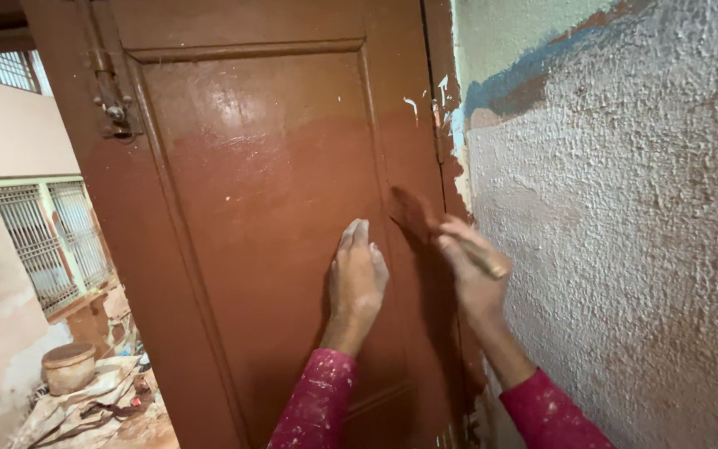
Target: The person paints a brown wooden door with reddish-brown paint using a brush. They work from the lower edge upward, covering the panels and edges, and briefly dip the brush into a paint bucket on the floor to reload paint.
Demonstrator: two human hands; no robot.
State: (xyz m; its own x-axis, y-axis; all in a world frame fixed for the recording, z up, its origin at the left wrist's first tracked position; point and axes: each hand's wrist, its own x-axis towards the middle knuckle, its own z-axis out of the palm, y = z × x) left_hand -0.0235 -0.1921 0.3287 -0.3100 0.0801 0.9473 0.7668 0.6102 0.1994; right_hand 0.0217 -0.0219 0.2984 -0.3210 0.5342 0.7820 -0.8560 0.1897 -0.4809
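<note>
Left hand [357, 270] flat, open against brown door [276, 208], steadying it. Right hand [471, 270] grips paintbrush [425, 220] at the door's hinge edge. Risk: bristles slip onto rough wall [625, 249], smearing paint; door swings if palm slides.

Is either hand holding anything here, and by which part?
Right hand grips a brush by its handle, bristles against the door. Left hand holds nothing; it lies flat on the door.
</note>
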